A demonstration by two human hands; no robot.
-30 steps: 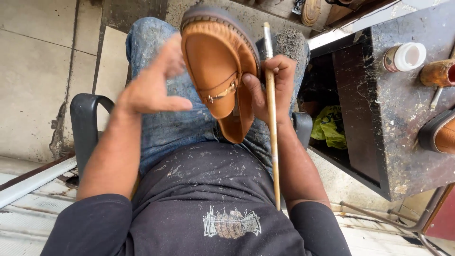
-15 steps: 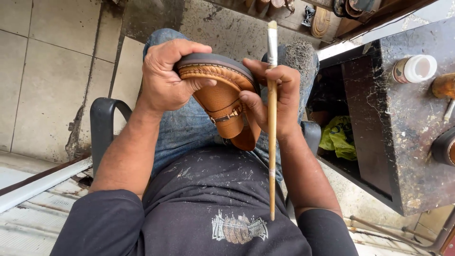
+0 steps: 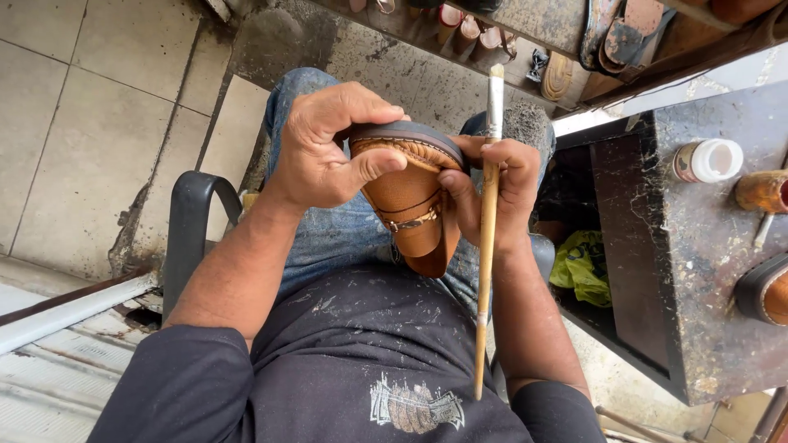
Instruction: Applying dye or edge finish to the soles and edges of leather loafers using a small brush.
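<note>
Two hands are gripping a tan loafer [image 3: 410, 197] in the middle of the frame, above the person's lap. The left hand [image 3: 332, 148] is curling over the shoe's toe end from the left, fingers wrapping the dark sole edge and the thumb pressing on the stitched tan upper. The right hand [image 3: 497, 193] is clasping the shoe's right side while also pinching a long wooden-handled brush [image 3: 486, 246], which is standing nearly upright with its pale bristle tip pointing toward the top of the frame and its handle running down across the dark shirt. The shoe is lying sole-away from the camera, its metal-trimmed strap facing down toward the person.

At the right of the frame, a dark, stained counter [image 3: 681, 271] is carrying a small white-capped jar [image 3: 707, 161] near the upper right, well apart from the hands. A black chair armrest [image 3: 193, 221] is showing at the left, and a yellow-green bag [image 3: 584, 267] is lying beside the counter.
</note>
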